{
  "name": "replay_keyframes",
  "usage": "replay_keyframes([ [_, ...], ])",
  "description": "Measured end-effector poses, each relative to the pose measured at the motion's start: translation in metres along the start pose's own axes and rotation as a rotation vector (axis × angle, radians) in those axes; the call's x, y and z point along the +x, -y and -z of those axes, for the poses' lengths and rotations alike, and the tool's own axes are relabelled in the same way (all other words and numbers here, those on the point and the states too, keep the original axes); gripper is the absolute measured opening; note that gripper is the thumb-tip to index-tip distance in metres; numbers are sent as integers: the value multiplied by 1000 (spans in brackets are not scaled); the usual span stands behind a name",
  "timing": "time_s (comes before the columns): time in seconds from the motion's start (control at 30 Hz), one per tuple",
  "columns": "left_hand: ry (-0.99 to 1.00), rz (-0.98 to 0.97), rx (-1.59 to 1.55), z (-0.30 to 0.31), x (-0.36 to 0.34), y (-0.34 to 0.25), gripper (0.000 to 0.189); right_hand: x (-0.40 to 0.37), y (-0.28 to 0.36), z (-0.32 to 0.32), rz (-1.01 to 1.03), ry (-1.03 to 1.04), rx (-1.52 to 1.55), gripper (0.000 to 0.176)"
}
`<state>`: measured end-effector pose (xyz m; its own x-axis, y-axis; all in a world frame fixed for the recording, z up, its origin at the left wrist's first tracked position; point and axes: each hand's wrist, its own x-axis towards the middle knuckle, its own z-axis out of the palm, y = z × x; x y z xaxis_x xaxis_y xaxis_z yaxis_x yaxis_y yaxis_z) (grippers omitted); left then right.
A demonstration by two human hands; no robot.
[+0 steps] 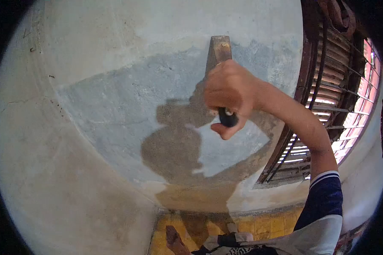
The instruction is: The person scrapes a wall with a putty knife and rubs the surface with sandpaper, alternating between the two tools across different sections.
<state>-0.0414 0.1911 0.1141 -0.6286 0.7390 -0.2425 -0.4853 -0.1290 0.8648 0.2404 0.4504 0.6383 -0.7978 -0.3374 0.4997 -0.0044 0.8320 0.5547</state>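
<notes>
My right hand [230, 91] is raised in front of the wall, its fingers wrapped round the black handle [228, 118] of a scraper. Above the knuckles shows the scraper's flat metal blade [220, 49], brownish and stained, pointing upward against the wall. Around it spreads a bluish-grey patch [115, 100] where the surface looks rough and bare. Pale paint [174, 19] borders this patch above, close to the blade's end. My left hand is out of the picture.
A dark-framed louvred window [327, 80] with metal bars stands at the right. Another wall [42, 170] meets this one at the left corner. Below lies a yellow tiled floor [270, 225], with a bare foot [174, 239] on it. My shadow falls across the patch.
</notes>
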Motion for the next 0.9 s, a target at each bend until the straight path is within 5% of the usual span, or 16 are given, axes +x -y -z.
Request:
replay_keyframes([
  [0.13, -23, 11, -37, -3, -2, 12, 62, -3, 9, 2, -66, -65, 151, 43],
  [0.33, -18, -3, -77, -16, 7, 23, 60, -27, -31, 9, -4, 69, -219, 40],
  [0.43, 40, -23, -83, -21, 16, 21, 59, -30, -5, -15, -101, -120, 419, 46],
  [0.63, 125, -5, -104, -22, 7, 39, 57, -21, -30, 15, 9, 10, -104, 41],
  [0.77, 182, 10, -113, -15, 0, 44, 56, 1, 30, 3, 161, -71, 95, 43],
  [0.8, 196, 14, -117, -14, -3, 45, 56, 2, 30, 0, 92, 73, 175, 43],
  [0.9, 237, 34, -110, -1, -13, 48, 55, -14, -8, -7, 27, 71, -18, 42],
])
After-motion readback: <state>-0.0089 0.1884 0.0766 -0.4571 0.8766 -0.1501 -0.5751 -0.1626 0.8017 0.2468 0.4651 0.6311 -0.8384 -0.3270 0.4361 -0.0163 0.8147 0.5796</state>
